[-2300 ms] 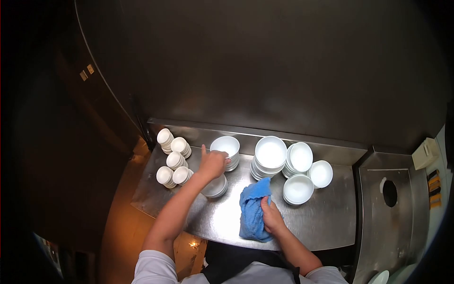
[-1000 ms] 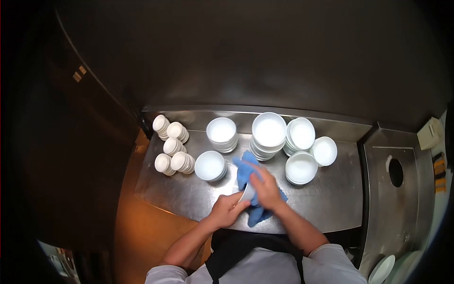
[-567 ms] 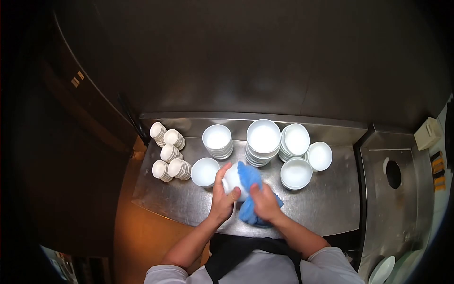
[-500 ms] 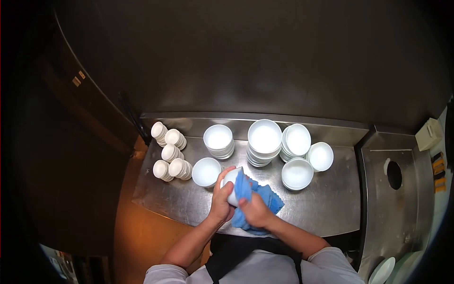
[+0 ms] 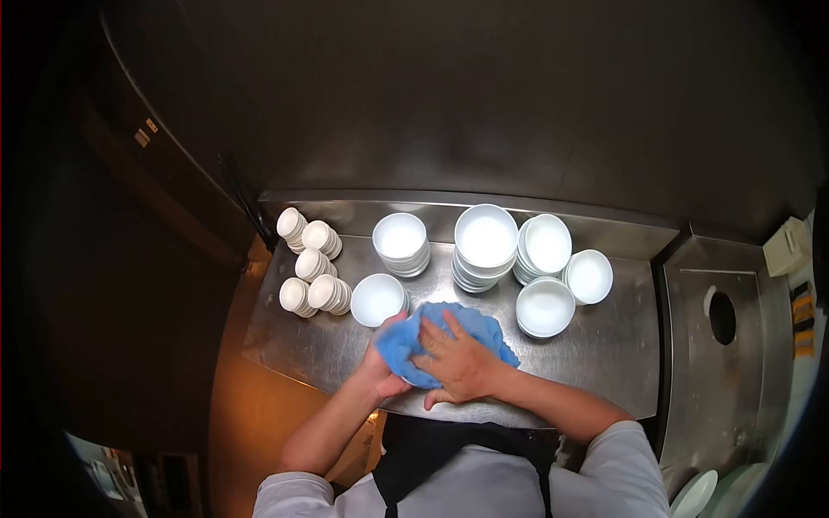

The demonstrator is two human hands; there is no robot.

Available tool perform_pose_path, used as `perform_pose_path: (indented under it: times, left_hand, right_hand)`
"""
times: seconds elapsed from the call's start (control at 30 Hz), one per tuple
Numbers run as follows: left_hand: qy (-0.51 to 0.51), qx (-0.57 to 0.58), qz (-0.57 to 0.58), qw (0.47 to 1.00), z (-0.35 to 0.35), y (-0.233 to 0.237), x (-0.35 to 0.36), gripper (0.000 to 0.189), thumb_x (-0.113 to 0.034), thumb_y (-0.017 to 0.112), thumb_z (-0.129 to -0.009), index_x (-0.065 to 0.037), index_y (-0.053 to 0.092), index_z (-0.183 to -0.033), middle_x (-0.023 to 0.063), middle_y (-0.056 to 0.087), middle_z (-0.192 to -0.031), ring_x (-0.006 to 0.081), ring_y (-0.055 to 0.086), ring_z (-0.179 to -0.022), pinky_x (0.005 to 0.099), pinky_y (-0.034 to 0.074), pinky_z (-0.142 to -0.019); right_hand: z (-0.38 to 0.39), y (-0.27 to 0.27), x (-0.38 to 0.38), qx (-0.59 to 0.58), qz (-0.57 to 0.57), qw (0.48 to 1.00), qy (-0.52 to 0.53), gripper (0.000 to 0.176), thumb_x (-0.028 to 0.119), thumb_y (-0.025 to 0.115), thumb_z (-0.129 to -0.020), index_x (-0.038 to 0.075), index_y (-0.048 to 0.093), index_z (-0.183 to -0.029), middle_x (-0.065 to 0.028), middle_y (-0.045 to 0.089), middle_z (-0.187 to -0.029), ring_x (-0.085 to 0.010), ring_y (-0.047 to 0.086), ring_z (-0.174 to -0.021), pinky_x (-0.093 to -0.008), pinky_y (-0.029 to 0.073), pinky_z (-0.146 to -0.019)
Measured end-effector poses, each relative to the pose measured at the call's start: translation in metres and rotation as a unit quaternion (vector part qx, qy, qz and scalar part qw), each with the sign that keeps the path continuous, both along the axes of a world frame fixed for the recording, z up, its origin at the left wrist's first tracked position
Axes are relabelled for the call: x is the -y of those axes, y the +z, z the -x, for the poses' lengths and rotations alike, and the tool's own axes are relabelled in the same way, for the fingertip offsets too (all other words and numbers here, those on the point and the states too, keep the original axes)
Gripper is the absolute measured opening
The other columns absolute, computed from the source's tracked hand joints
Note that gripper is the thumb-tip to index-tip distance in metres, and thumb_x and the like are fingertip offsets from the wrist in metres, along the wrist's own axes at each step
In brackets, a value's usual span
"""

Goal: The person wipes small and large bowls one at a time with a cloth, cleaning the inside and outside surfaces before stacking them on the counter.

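Note:
In my left hand (image 5: 380,367) is a white bowl, mostly hidden under a blue cloth (image 5: 471,321); a sliver of its rim shows near my fingers. My right hand (image 5: 466,363) lies on top of the cloth with its fingers spread, pressing it over the bowl. Just beyond my left hand, very close to it, stands a stack of white bowls (image 5: 378,300). Behind that is a taller stack of bowls (image 5: 400,237). The cloth's far end hangs to the right, over the steel counter (image 5: 596,371).
Several stacks of small white cups (image 5: 315,263) stand at the counter's left end. A tall bowl stack (image 5: 486,237) and several more bowls (image 5: 546,306) fill the back right. A raised steel edge (image 5: 449,203) runs along the back. A steel basin (image 5: 717,371) adjoins at right.
The cloth now covers the bowl, which showed in my left hand before. My right hand has gone from gripping the cloth at the bowl's side to lying spread over it.

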State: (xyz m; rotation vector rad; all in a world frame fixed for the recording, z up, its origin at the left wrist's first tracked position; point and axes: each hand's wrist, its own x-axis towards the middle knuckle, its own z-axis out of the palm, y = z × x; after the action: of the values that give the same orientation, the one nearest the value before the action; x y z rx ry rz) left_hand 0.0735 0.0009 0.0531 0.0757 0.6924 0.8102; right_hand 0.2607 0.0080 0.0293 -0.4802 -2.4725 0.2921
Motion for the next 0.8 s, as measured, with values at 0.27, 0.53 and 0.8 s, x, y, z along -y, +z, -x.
perform_pose_path:
  times: [0.27, 0.53, 0.8]
  left_hand:
    - [0.094, -0.252, -0.2, 0.942, -0.008, -0.022, 0.004, 0.039, -0.037, 0.049, -0.098, -0.002, 0.063, -0.106, 0.0111, 0.066, -0.094, 0.0202, 0.064, -0.087, 0.037, 0.051, -0.079]
    - [0.077, -0.165, -0.13, 0.975, -0.014, 0.007, 0.005, 0.046, -0.047, 0.048, -0.099, -0.008, 0.056, -0.122, 0.0098, 0.064, -0.107, 0.0223, 0.063, -0.101, 0.039, 0.05, -0.093]
    - [0.026, -0.067, -0.288, 0.955, -0.005, -0.002, 0.011, 0.054, -0.036, 0.052, -0.1, 0.004, 0.045, -0.135, 0.0162, 0.055, -0.132, 0.0267, 0.053, -0.123, 0.0431, 0.039, -0.108]
  right_hand:
    - [0.036, -0.037, 0.039, -0.169, 0.23, 0.955, -0.082, 0.058, 0.035, 0.073, -0.083, -0.001, 0.055, -0.124, -0.0256, 0.056, -0.124, -0.0404, 0.054, -0.119, -0.0502, 0.037, -0.105]
    - [0.003, -0.007, 0.021, -0.27, 0.415, 0.863, -0.1, 0.031, 0.022, 0.068, -0.092, -0.004, 0.063, -0.107, -0.0112, 0.07, -0.093, -0.0191, 0.066, -0.088, -0.0325, 0.051, -0.079]
    - [-0.003, -0.017, -0.018, -0.494, 0.435, 0.668, -0.347, 0.036, 0.03, 0.054, -0.1, -0.002, 0.061, -0.083, -0.0042, 0.064, -0.076, -0.0119, 0.058, -0.07, -0.0299, 0.048, -0.067]
